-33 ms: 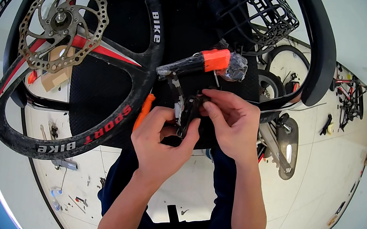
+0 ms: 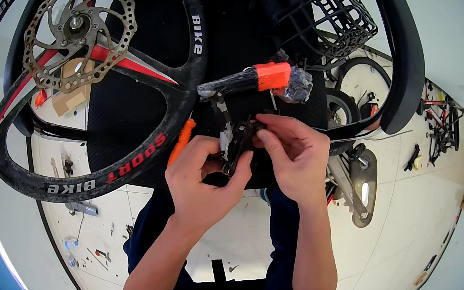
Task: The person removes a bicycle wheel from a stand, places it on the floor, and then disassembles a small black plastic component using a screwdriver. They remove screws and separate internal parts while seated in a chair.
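Hands unmoved: left hand (image 2: pixel 203 179) and right hand (image 2: pixel 293 157), grips both pinching black brake part (image 2: pixel 240 140).

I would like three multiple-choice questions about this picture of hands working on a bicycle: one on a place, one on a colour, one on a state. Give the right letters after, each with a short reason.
1. Where is the brake disc relative to the two hands?
A. To their upper left, at the wheel hub
B. Directly below them
C. To their right, on the floor

2. What colour is the band on the handlebar end above the hands?
A. Green
B. Orange
C. White

3. What is the state of the left hand and right hand?
A. Both rest flat on the floor
B. Both are closed on the small black part between them
C. Only the right hand touches anything

Answers:
1. A, the disc sits in the middle of the black wheel at upper left.
2. B, the band is bright orange.
3. B, fingers of both hands pinch the black part.
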Demonstrator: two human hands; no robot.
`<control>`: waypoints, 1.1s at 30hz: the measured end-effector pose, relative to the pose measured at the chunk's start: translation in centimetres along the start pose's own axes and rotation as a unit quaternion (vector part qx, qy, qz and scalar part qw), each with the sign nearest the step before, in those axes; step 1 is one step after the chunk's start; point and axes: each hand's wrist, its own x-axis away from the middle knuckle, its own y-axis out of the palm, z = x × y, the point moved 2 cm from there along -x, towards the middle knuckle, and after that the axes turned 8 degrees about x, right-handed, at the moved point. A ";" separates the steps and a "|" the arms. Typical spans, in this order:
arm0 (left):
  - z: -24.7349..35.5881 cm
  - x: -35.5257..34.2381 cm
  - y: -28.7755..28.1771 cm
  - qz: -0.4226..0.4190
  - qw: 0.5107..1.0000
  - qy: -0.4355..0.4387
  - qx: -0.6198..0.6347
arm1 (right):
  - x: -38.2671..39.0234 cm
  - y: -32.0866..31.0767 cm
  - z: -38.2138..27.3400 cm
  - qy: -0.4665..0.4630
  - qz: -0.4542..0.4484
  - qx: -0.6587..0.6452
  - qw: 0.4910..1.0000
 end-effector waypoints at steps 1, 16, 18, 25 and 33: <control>-0.1 0.0 0.0 -0.006 1.000 0.013 0.000 | 0.0 -0.3 -0.1 -0.003 -0.008 -0.005 1.000; 0.0 -0.4 -0.6 -0.003 0.997 -0.031 0.073 | 0.2 -0.6 -0.3 -0.030 -0.024 -0.111 0.993; -0.2 -0.4 -0.4 -0.003 0.994 -0.046 0.103 | 0.3 -0.8 -0.2 -0.012 -0.035 -0.147 0.988; -0.6 -0.2 0.3 0.006 0.995 -0.029 0.092 | 0.5 0.0 -0.1 -0.018 0.038 -0.015 0.999; 0.1 0.1 0.3 -0.039 0.996 0.079 0.011 | 0.6 -0.6 0.2 -0.014 0.024 -0.026 0.999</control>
